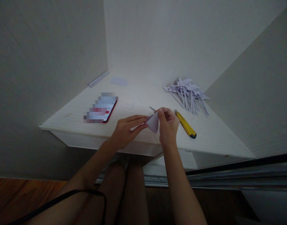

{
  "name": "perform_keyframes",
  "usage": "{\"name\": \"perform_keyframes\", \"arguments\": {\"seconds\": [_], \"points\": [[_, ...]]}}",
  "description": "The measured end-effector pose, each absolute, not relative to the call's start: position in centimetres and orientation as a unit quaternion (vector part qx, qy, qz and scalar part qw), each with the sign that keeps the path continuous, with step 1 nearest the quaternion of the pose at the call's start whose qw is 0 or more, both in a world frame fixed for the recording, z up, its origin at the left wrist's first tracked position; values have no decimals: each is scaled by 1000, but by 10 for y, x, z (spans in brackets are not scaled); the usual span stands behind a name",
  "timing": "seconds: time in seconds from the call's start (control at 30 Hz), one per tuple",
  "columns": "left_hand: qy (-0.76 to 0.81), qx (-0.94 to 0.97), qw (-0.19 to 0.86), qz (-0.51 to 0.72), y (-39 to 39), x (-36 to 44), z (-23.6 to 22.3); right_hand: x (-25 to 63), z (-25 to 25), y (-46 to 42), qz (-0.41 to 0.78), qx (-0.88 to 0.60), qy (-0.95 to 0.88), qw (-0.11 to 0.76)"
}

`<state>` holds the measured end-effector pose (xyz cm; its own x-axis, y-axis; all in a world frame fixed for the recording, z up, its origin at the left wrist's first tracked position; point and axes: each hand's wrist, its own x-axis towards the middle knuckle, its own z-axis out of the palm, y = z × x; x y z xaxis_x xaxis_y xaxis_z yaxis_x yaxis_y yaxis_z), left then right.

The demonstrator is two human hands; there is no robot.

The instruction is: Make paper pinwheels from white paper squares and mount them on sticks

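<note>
A small piece of pale lilac paper [153,122], folded to a point, is held between both my hands just above the front edge of the white desk [134,97]. My left hand [126,129] pinches its left side with the fingers stretched out. My right hand [168,123] grips its right side with the fingers curled. A thin dark tip [152,108] sticks out on the desk just behind my right hand.
A yellow utility knife [185,124] lies right of my right hand. A heap of rolled and folded paper pieces [187,93] sits at the back right. A red-cased phone [102,109] lies at the left, a flat paper sheet [119,81] and paper sticks [98,79] behind it. Walls close in the desk.
</note>
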<state>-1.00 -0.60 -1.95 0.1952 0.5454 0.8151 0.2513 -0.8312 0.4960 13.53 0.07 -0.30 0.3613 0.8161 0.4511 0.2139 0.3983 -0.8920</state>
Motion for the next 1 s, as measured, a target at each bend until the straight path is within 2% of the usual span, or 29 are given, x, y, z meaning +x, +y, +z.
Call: {"name": "perform_keyframes", "arguments": {"seconds": [0.23,0.6,0.77,1.0], "points": [[309,750,156,563,-5,-11,-16,132,-6,-1,197,-508,-530,650],[414,634,348,554,-12,0,-21,125,-20,-3,205,-519,-478,678],[375,595,431,565,-9,3,-18,121,-15,-4,192,-517,-474,687],[377,576,473,550,-4,6,-21,121,-12,-6,202,-502,-474,695]]}}
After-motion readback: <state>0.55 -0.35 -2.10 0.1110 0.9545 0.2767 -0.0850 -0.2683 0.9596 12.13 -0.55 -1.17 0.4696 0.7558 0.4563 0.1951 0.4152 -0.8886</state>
